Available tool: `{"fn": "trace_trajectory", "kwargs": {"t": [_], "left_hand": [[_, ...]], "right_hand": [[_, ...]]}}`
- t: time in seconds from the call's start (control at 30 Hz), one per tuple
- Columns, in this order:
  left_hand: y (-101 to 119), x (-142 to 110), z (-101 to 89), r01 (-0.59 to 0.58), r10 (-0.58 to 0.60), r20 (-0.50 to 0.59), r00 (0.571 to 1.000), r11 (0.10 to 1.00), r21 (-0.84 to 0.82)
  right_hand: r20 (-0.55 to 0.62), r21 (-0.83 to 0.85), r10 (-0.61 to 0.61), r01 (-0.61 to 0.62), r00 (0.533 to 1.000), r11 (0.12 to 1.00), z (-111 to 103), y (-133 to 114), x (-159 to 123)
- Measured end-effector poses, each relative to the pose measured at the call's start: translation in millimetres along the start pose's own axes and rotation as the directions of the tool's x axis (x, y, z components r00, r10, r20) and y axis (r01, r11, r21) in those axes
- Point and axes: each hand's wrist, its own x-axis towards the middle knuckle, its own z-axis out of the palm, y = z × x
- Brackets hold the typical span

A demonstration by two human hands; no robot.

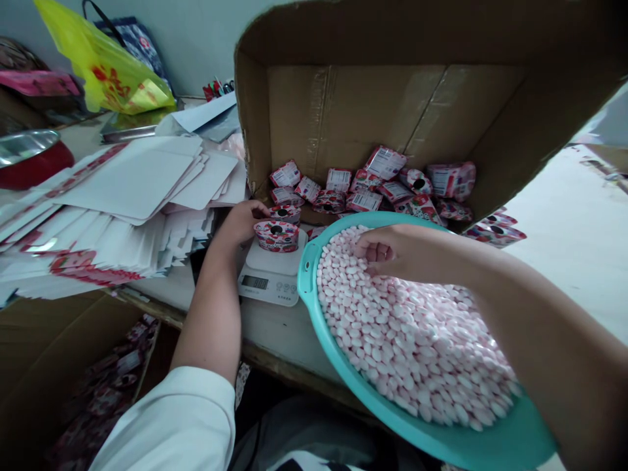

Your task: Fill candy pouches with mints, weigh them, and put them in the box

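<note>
My left hand (242, 221) is closed at the left side of a small printed box (285, 214), its fingers bent against the box's edge. Just in front, another small red-and-white printed box (277, 236) with a dark round hole in its top stands on a white digital scale (269, 281), whose display is lit. My right hand (380, 251) has its fingers curled into a heap of pale pink oval candies (412, 347); the fingertips are partly hidden. The candies fill a turquoise basin (310, 281), tilted towards me at the right of the scale.
A large cardboard carton (343, 111) lies on its side behind, with several printed boxes (387, 163) inside. Stacked flat white cartons (132, 176) are at the left. A yellow plastic bag (108, 72) and a red bowl (34, 163) stand farther back. Another carton (39, 340) is below the table edge.
</note>
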Motion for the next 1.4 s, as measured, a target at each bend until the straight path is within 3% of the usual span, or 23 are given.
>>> {"fn": "trace_trajectory", "kwargs": {"t": [0.27, 0.47, 0.57, 0.7, 0.83, 1.0, 1.1, 1.2, 1.3, 1.4], "left_hand": [[2.2, -3.0, 0.0, -0.138, 0.138, 0.01, 0.99, 0.987, 0.084], [6.2, -3.5, -2.4, -0.166, 0.168, -0.042, 0.985, 0.984, 0.06], [11.9, -5.6, -5.5, -0.233, 0.237, -0.121, 0.964, 0.971, 0.046], [24.6, -10.4, -6.6, -0.347, 0.326, -0.314, 0.891, 0.938, -0.009], [38.3, -17.2, -5.5, -0.434, 0.373, -0.55, 0.748, 0.901, 0.02], [44.1, -21.9, -6.5, -0.458, 0.39, -0.678, 0.623, 0.885, 0.088], [43.0, -20.9, -6.9, -0.464, 0.389, -0.703, 0.595, 0.881, 0.095], [41.8, -20.2, -6.6, -0.444, 0.387, -0.722, 0.574, 0.888, 0.123], [42.1, -21.9, -7.6, -0.442, 0.415, -0.722, 0.554, 0.881, 0.167], [44.2, -25.5, -10.8, -0.43, 0.412, -0.718, 0.561, 0.886, 0.173]], "right_hand": [[-0.025, -0.011, -0.009, 0.008, 1.0, 1.0, 1.1, 6.1, 2.4], [-0.049, -0.046, -0.031, 0.029, 0.998, 0.999, 1.7, 4.5, 2.7], [-0.048, -0.04, -0.03, 0.028, 0.998, 0.999, 1.8, 4.3, 2.9], [-0.041, -0.019, 0.005, -0.005, 0.999, 1.0, 1.4, 3.7, 3.6], [-0.027, -0.006, 0.015, -0.015, 1.0, 1.0, 1.8, 3.6, 5.8], [-0.029, -0.002, -0.003, 0.003, 1.0, 1.0, 2.7, 6.6, 7.0], [-0.074, 0.003, 0.046, -0.046, 0.996, 0.999, -0.7, 6.3, 4.2], [-0.202, 0.041, 0.095, -0.088, 0.975, 0.995, -6.9, -1.1, 3.6], [-0.34, 0.078, 0.056, -0.031, 0.939, 0.996, -14.2, -18.1, 12.3], [-0.372, 0.016, -0.044, 0.054, 0.927, 0.998, -21.2, -41.7, 32.1]]}}
